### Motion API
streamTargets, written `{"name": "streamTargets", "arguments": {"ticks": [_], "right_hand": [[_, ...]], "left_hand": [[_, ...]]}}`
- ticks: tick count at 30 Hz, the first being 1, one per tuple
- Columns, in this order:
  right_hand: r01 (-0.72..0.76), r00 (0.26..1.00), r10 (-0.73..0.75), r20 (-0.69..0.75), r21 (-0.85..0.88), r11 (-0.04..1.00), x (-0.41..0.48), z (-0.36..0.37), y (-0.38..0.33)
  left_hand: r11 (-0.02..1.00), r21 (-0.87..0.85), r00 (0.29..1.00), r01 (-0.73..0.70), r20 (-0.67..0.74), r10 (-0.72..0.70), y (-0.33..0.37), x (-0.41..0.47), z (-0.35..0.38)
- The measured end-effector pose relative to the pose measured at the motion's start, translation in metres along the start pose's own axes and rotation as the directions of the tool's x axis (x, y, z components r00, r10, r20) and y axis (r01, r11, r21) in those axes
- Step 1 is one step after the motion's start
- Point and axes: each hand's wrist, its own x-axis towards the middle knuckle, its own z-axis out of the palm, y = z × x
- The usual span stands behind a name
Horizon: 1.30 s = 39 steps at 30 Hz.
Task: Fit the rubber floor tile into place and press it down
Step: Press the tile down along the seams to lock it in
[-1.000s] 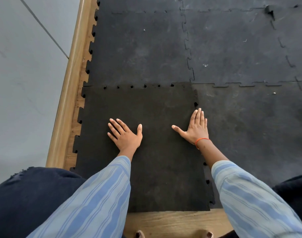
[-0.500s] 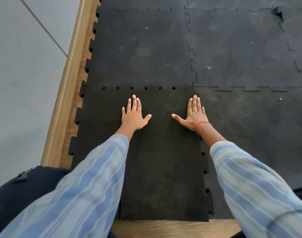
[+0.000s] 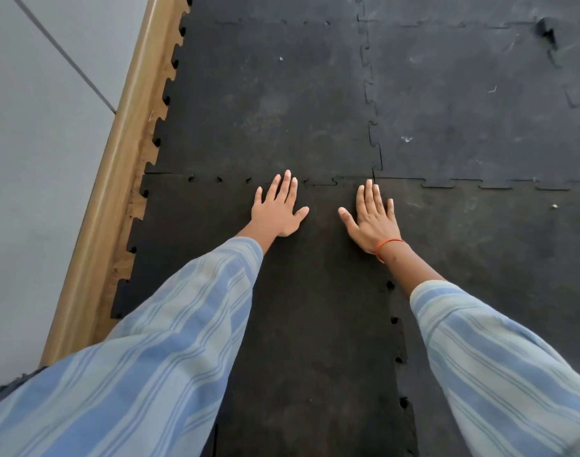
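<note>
A dark rubber floor tile (image 3: 315, 308) with jigsaw edges lies flat in front of me, meeting the laid tiles along its far and right seams. My left hand (image 3: 278, 209) rests palm down on it near the far seam, fingers spread, fingertips almost at the joint. My right hand (image 3: 372, 217), with an orange band at the wrist, lies flat near the tile's far right corner, fingertips at the seam. Small gaps show along the far seam to the left of my left hand and along the right seam. Neither hand holds anything.
Black interlocking tiles (image 3: 272, 100) cover the floor ahead and to the right (image 3: 496, 258). A wooden skirting strip (image 3: 117, 179) runs along the left, with bare wood floor between it and the tile teeth. A grey wall (image 3: 35, 159) stands left. One tile corner (image 3: 545, 29) sticks up far right.
Both hands have slid forward across the tile from its middle to the far seam. The seam between my hands now looks closed; the view has leaned forward.
</note>
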Motion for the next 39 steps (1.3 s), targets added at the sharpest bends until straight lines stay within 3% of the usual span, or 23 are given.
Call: {"name": "streamTargets", "arguments": {"ticks": [3, 7, 10, 12, 17, 24, 27, 29, 34, 39], "right_hand": [[0.096, 0.995, -0.096, -0.004, -0.001, 0.995, 0.016, 0.003, -0.026], [0.069, 0.997, -0.068, 0.020, -0.036, 0.997, 0.030, 0.007, -0.033], [0.078, 0.997, -0.076, 0.028, -0.059, 0.995, 0.031, 0.009, -0.030], [0.079, 0.997, -0.079, 0.014, -0.070, 0.994, 0.030, 0.011, -0.030], [0.070, 0.998, -0.069, 0.012, -0.072, 0.995, 0.031, 0.011, -0.032], [0.065, 0.990, -0.060, 0.127, -0.038, 0.997, 0.032, -0.002, -0.033], [-0.038, 0.999, 0.038, -0.004, -0.006, 0.999, 0.004, 0.012, -0.022], [-0.081, 0.991, 0.080, -0.107, -0.005, 0.997, -0.018, 0.025, -0.014], [-0.089, 0.992, 0.088, -0.088, -0.008, 0.996, -0.022, 0.032, -0.005], [-0.074, 0.996, 0.073, -0.052, -0.014, 0.997, -0.022, 0.024, 0.002]], "left_hand": [[1.000, 0.003, 1.000, -0.014, -0.012, 0.014, -0.001, 0.001, 0.001], [0.997, 0.014, 0.994, -0.073, -0.078, 0.074, -0.014, -0.003, 0.000], [0.983, -0.094, 0.972, 0.156, -0.164, -0.170, -0.052, -0.018, 0.012], [0.954, -0.119, 0.948, 0.276, -0.127, -0.290, -0.078, -0.029, 0.017], [0.958, -0.125, 0.964, 0.258, -0.034, -0.264, -0.087, -0.029, 0.008], [0.956, -0.156, 0.968, 0.250, 0.047, -0.246, -0.099, -0.030, -0.010], [0.865, -0.263, 0.896, 0.427, -0.005, -0.444, -0.119, -0.040, -0.009], [0.833, -0.278, 0.866, 0.479, -0.003, -0.500, -0.131, -0.043, -0.006], [0.844, -0.245, 0.874, 0.477, 0.029, -0.485, -0.132, -0.037, -0.004], [0.941, -0.156, 0.934, 0.300, -0.150, -0.323, -0.081, -0.051, 0.029]]}}
